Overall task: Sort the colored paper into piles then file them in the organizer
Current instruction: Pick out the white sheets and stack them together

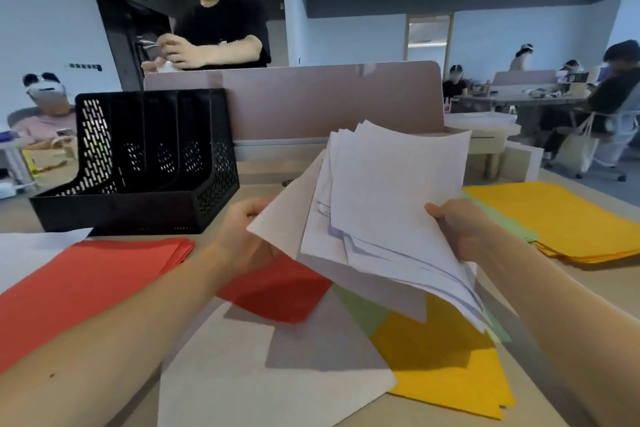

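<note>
The person at the desk (pixel 540 291) is holding a fanned stack of white sheets (pixel 391 191) up in the air over the middle of the desktop, tilted toward themselves. The right hand (pixel 460 229) is gripping the stack's right edge, thumb lying across the top sheet and the other fingers hidden behind the paper. The left hand (pixel 242 236) is gripping the stack's lower left corner, its fingers curling in under the sheets; exactly how they are lying under there I cannot tell.

The black mesh organizer (pixel 145 163) is standing at the far left of the desk, its slots facing the person and holding no paper. Just in front of it a red pile (pixel 86 277) is lying along the left side, with a single white sheet (pixel 34 246) poking out at the left edge. A yellow pile (pixel 554 218) is sitting at the far right corner, and a pale green sheet (pixel 502 218) is showing from beneath its near edge.

Under the raised stack, loose paper is overlapping at the near edge: a red sheet (pixel 277 291), a large white sheet (pixel 259 385), a green sheet (pixel 363 312) and several yellow sheets (pixel 440 364).

A pinkish divider panel (pixel 311 97) is running along the far edge of the desk, and behind it someone in a black shirt (pixel 221 24) is standing, wearing a white headset.
</note>
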Action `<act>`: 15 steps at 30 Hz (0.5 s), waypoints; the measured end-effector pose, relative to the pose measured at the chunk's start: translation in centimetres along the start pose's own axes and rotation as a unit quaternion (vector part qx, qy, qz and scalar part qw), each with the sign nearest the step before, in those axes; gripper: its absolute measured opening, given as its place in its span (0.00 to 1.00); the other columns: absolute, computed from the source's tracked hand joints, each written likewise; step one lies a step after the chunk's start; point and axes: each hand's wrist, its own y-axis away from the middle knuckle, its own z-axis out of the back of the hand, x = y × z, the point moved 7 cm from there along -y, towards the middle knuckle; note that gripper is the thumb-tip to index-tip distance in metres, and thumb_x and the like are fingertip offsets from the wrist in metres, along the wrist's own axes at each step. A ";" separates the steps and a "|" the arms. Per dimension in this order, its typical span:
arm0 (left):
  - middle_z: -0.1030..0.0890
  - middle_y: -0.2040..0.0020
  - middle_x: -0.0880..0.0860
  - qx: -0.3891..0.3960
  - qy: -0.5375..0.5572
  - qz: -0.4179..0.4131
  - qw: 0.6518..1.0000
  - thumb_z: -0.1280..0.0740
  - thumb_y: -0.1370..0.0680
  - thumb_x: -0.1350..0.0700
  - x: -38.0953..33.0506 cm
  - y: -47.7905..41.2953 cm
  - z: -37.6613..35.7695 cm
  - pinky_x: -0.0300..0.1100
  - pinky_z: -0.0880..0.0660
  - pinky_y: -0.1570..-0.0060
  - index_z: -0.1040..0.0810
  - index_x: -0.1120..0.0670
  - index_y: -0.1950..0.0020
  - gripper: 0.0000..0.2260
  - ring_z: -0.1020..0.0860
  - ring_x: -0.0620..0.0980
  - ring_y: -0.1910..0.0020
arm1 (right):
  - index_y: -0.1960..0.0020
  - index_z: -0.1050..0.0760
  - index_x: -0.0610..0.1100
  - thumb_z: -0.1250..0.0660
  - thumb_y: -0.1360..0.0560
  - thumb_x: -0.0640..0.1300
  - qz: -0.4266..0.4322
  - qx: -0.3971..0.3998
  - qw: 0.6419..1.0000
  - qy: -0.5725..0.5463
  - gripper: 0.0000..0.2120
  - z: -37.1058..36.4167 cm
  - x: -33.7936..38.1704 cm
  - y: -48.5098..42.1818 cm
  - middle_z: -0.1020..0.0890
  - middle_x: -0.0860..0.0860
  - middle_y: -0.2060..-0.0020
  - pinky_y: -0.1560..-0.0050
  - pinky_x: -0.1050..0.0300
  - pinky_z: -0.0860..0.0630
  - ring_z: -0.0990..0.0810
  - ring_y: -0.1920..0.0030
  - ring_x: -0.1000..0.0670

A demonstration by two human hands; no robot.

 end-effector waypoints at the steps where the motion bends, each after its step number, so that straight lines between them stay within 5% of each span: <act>1: 0.16 0.55 0.60 -0.007 0.060 -0.013 0.998 0.40 0.21 0.52 -0.3 -0.1 0.6 0.43 0.26 0.43 0.17 0.65 0.51 0.19 0.17 0.50 0.52 | 0.32 0.31 0.33 0.42 0.20 0.33 0.006 0.003 1.000 0.010 0.17 -0.5 0.1 0.0 0.20 0.38 0.46 0.56 0.49 0.21 0.20 0.57 0.43; 3: 0.21 0.36 0.60 0.016 0.078 0.008 0.997 0.43 0.20 0.37 -0.1 -0.7 1.2 0.59 0.32 0.31 0.23 0.58 0.32 0.29 0.23 0.61 0.37 | 0.35 0.30 0.31 0.39 0.21 0.32 0.014 0.011 0.999 0.030 0.15 -1.3 0.2 -0.1 0.20 0.39 0.53 0.55 0.48 0.21 0.19 0.62 0.44; 5: 0.22 0.33 0.59 0.021 0.008 0.027 0.999 0.38 0.22 0.37 0.3 -0.8 1.0 0.59 0.33 0.31 0.25 0.55 0.30 0.29 0.24 0.61 0.34 | 0.37 0.28 0.30 0.37 0.23 0.32 0.023 0.012 0.999 0.047 0.15 -2.1 0.3 -0.5 0.20 0.38 0.53 0.47 0.43 0.23 0.20 0.59 0.43; 7: 0.20 0.36 0.58 0.020 -0.060 0.033 0.997 0.33 0.20 0.47 0.6 -0.8 0.6 0.55 0.29 0.33 0.23 0.57 0.32 0.20 0.21 0.58 0.38 | 0.39 0.27 0.29 0.36 0.23 0.32 0.036 0.022 0.998 0.056 0.13 -3.2 0.3 -0.7 0.21 0.39 0.53 0.48 0.45 0.22 0.20 0.58 0.43; 10: 0.16 0.45 0.56 -0.090 -0.166 -0.026 0.982 0.33 0.21 0.63 0.1 -0.9 2.6 0.44 0.21 0.45 0.22 0.60 0.37 0.13 0.17 0.54 0.48 | 0.41 0.25 0.33 0.35 0.22 0.35 0.024 0.105 0.994 0.030 0.10 -5.6 -0.1 -0.1 0.19 0.40 0.51 0.57 0.54 0.19 0.17 0.58 0.46; 13: 0.16 0.48 0.54 -0.118 -0.135 -0.042 0.983 0.35 0.22 0.68 0.2 -0.2 3.6 0.38 0.21 0.56 0.20 0.55 0.44 0.11 0.16 0.49 0.54 | 0.38 0.24 0.40 0.31 0.24 0.41 -0.031 0.196 0.979 0.036 0.16 -7.0 -0.9 1.1 0.17 0.44 0.44 0.54 0.51 0.17 0.17 0.47 0.44; 15: 0.15 0.50 0.50 -0.127 -0.129 -0.051 0.982 0.35 0.22 0.68 0.2 0.3 4.5 0.35 0.21 0.60 0.22 0.49 0.47 0.14 0.16 0.44 0.57 | 0.40 0.22 0.39 0.30 0.25 0.41 -0.045 0.235 0.966 0.095 0.14 -7.6 -1.5 1.7 0.15 0.44 0.49 0.60 0.54 0.18 0.15 0.53 0.44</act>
